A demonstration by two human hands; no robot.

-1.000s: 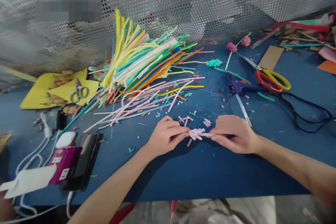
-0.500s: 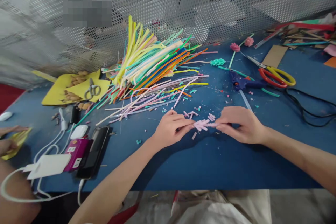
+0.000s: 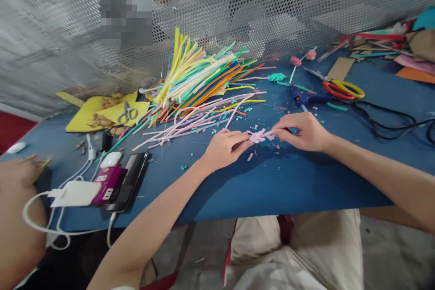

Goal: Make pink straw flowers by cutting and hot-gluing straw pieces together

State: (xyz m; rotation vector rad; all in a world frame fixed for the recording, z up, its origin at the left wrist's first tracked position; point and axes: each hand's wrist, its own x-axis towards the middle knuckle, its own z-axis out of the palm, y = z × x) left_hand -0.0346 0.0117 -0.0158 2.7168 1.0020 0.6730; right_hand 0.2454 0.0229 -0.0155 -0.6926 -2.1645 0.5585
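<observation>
While both hands rest low over the blue surface (image 3: 272, 190), the left hand (image 3: 222, 147) and right hand (image 3: 301, 131) each close their grip on opposite ends of a small pink cluster of cut strips (image 3: 258, 136), pinched between fingertips just above the surface near its middle. Behind lies a heap of coloured strips (image 3: 200, 81); farther right, a blue glue gun (image 3: 306, 97) and red-and-yellow scissors (image 3: 343, 89). At far left, a phone (image 3: 131, 181) beside a white charger (image 3: 76, 193).
</observation>
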